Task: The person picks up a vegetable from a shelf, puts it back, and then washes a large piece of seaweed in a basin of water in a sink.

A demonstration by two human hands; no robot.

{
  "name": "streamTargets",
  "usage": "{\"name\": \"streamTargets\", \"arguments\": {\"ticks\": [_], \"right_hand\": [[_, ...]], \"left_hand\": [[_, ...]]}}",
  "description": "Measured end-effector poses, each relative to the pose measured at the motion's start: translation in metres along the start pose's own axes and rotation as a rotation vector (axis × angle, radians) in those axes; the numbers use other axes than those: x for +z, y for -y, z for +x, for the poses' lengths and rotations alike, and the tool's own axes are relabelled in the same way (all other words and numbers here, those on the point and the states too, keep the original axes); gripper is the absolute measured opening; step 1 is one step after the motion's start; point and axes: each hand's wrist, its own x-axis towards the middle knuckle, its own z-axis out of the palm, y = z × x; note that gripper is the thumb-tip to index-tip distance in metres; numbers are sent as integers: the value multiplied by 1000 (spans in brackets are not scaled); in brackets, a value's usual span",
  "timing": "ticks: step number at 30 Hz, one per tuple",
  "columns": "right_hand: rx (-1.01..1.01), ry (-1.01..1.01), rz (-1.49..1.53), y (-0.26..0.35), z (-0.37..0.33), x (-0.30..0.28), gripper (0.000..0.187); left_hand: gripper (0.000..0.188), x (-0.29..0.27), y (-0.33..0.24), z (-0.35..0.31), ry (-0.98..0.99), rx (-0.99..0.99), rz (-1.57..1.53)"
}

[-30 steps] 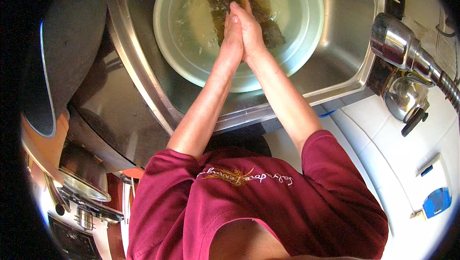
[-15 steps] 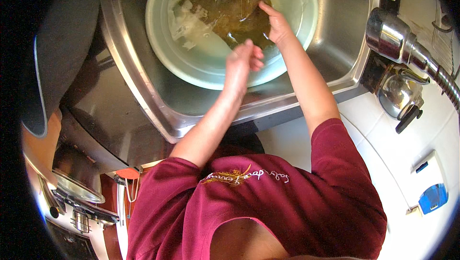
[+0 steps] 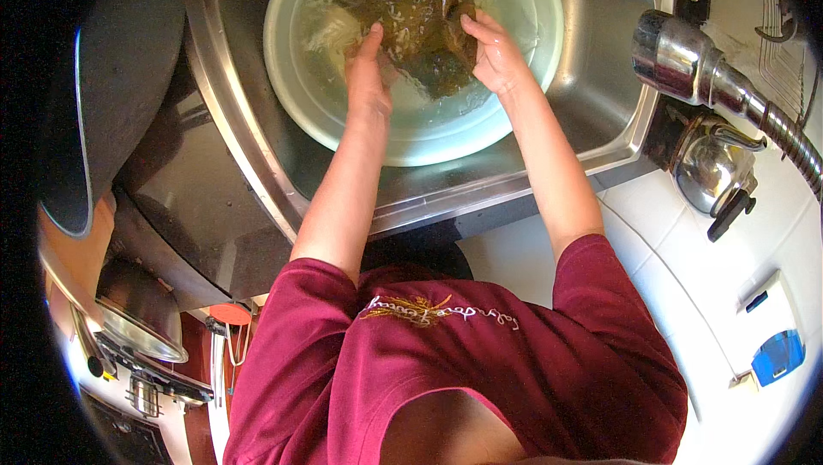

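Note:
A brown, mottled, limp thing that looks like wet cloth (image 3: 416, 6) lies in cloudy water inside a pale green basin (image 3: 296, 109). A thin dark strip sticks up from its far right edge, and paler material shows at its left. My left hand (image 3: 369, 75) is at its near left edge, thumb up and fingers partly under water, closed about that edge. At the right edge my right hand (image 3: 497, 54) grips it with the thumb on top; some of its fingers are hidden beneath. Both hands are wet.
The basin stands in a steel sink (image 3: 591, 45). A chrome spray tap (image 3: 677, 54) juts in from the right, with a metal kettle (image 3: 716, 165) near it. A blue object (image 3: 777, 356) is at the lower right. A metal bowl (image 3: 141, 319) sits at the lower left.
My left hand has moved left and away from me, from above the basin's near side to the cloth's left edge. My right hand stays at the right edge. The cloth looks more bunched and sunken.

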Motion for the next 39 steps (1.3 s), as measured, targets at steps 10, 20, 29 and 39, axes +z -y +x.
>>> {"name": "streamTargets", "arguments": {"ticks": [10, 20, 29, 39], "right_hand": [[-104, 50, 133, 12, -22, 32, 32], [-259, -433, -52, 0, -26, 35, 57], [-69, -271, 115, -14, -33, 24, 38], [48, -477, 129, -57, 19, -25, 42]], "left_hand": [[45, 18, 5, 11, 327, -219, -186], [34, 25, -69, -31, 58, 366, 556], [34, 25, -139, -47, 257, 839, 1003], [22, -14, -20, -79, 337, -171, 494]]}}
